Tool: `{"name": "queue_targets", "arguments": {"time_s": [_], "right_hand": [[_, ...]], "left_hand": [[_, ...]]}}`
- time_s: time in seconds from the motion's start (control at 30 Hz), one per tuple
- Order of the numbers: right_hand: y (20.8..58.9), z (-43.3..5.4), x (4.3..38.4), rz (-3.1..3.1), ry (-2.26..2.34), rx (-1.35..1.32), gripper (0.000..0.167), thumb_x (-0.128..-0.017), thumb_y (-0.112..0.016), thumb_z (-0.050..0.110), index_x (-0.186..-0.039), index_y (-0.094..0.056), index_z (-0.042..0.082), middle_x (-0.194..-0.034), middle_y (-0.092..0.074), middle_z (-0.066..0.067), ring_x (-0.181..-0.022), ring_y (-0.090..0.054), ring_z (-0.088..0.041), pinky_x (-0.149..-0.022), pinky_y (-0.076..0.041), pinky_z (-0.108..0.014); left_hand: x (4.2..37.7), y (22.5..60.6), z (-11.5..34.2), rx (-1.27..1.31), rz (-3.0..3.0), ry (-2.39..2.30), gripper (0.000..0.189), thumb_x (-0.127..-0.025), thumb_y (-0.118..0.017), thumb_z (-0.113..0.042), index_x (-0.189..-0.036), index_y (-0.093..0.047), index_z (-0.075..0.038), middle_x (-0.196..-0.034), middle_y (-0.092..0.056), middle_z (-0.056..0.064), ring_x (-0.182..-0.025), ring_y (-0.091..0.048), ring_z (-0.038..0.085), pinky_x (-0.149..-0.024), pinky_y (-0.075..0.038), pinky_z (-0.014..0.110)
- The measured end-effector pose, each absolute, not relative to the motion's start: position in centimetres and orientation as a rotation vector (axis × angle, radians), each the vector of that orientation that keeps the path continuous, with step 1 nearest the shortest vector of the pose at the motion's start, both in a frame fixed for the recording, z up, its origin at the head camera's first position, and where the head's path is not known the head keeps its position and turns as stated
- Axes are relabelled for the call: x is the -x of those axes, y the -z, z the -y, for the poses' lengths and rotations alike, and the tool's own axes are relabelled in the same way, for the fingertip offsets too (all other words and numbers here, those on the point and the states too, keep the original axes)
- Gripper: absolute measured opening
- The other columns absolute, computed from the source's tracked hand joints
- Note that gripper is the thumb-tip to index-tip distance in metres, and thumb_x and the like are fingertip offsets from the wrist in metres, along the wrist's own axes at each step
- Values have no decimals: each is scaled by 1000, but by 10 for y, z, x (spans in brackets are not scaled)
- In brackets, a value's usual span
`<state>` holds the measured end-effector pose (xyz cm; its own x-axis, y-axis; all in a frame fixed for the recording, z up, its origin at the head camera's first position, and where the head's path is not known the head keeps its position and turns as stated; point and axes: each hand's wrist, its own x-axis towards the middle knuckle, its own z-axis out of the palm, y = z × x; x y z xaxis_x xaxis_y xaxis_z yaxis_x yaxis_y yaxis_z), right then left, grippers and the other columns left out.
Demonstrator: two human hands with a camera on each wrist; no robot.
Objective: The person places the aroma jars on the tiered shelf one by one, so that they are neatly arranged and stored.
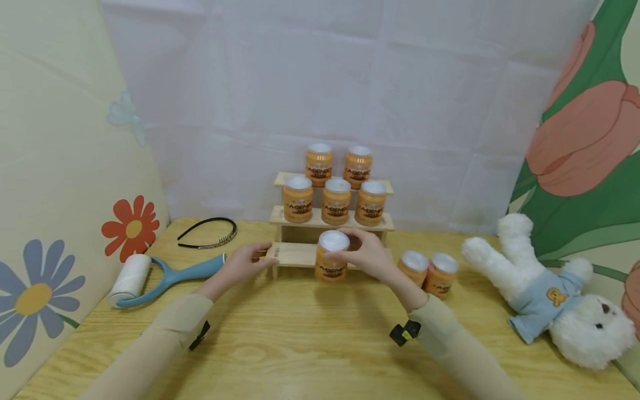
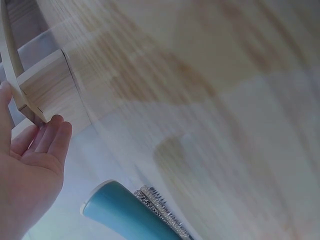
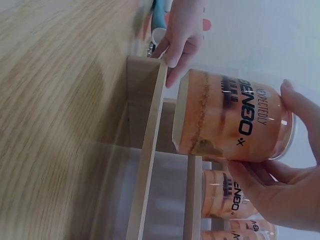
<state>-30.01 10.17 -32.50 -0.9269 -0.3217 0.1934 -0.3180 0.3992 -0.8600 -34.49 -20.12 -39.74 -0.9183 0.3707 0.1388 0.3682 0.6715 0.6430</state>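
My right hand (image 1: 367,253) grips an orange-labelled can (image 1: 331,264) with a pale lid, fingers and thumb around its sides. In the right wrist view the can (image 3: 232,117) is held just off the lowest board, with a gap below its base. A three-step wooden stand (image 1: 295,254) is behind it. My left hand (image 1: 243,263) pinches the left end of the lowest board; the left wrist view shows the fingertips (image 2: 57,120) at that board's corner. Three cans (image 1: 336,203) stand on the middle step and two cans (image 1: 319,165) on the top one.
Two more cans (image 1: 441,276) stand on the table right of the stand. Farther right lies a white plush toy (image 1: 540,294) in a blue shirt. On the left are a blue-handled lint roller (image 1: 175,276) and a black headband (image 1: 210,244). A white cloth (image 1: 350,72) hangs behind.
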Motion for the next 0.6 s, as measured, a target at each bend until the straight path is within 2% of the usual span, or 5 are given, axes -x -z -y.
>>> {"name": "queue_targets", "arguments": {"time_s": [0.37, 0.6], "right_hand": [[331, -70, 324, -2676, 1605, 676, 56, -77, -79, 23, -126, -58, 5, -112, -65, -12, -94, -64, -20, -75, -56, -28], [337, -55, 333, -2584, 1659, 747, 49, -78, -77, 20, -123, -60, 9, -110, -66, -10, -93, -63, -18, -76, -55, -27]], "left_hand": [[345, 397, 202, -630, -2886, -1121, 66, -92, -59, -38, -140, -41, 3, -139, -45, 25, -120, -50, 42, -99, -47, 50], [343, 397, 201, -587, -2879, -1123, 68, -91, -59, -41, -140, -41, 3, -139, -46, 23, -121, -50, 41, -101, -45, 49]]}}
